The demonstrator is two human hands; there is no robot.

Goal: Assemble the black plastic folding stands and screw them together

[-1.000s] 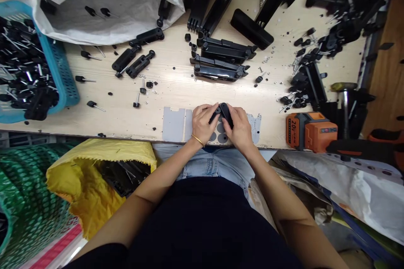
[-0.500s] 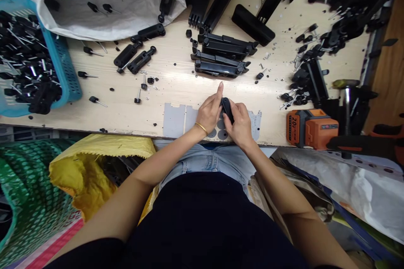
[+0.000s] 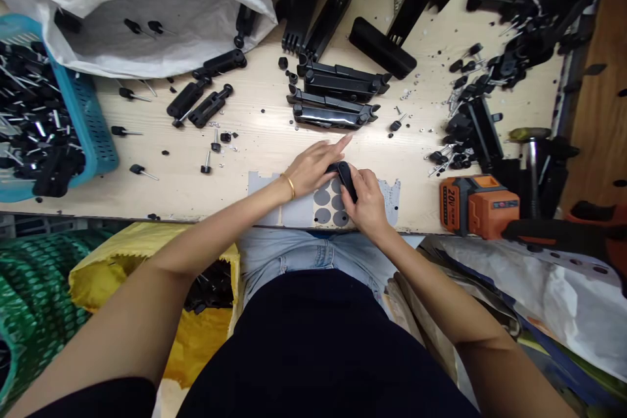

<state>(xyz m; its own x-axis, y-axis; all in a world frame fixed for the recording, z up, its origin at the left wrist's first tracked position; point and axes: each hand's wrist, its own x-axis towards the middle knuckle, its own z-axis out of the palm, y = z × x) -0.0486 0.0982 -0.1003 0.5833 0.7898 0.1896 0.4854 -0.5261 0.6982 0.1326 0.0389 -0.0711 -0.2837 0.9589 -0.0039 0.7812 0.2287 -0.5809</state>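
Black plastic part (image 3: 344, 176): small, rounded and dark; it sits over the grey sheet near the table's front edge, at 12 o'clock from the person's lap.
Right hand (image 3: 366, 204): fingers curled round the black plastic part, grasping it from its 4 o'clock side.
Left hand (image 3: 313, 166): released, with the fingers stretched flat and pointing toward 1 o'clock; it lies just beside the part at its 9 o'clock. I cannot tell whether the thumb touches the part.
Bangle (image 3: 289, 186): gold, on the left wrist.
Grey sheet (image 3: 298, 212): flat at the table's front edge, under both hands.
Round pads (image 3: 322, 196): dark discs on the sheet, at 7 o'clock from the part.
Table (image 3: 264, 144): pale wood, strewn with small black bits.
Black bars (image 3: 333, 101): long pieces laid side by side at 12 o'clock from the hands, near the left fingertips.
Blue basket (image 3: 100, 137): at 9 o'clock, well apart, full of black-headed pins.
Loose pins (image 3: 140, 172): scattered between the basket and the hands.
White sack (image 3: 161, 19): at 10 o'clock, along the far edge.
Orange battery tool (image 3: 477, 202): at 3 o'clock from the right hand, by the front edge.
Heap of black parts (image 3: 514, 32): at 2 o'clock, well apart.
Yellow bag (image 3: 122, 268): below the table edge at 8 o'clock, beside the left forearm.
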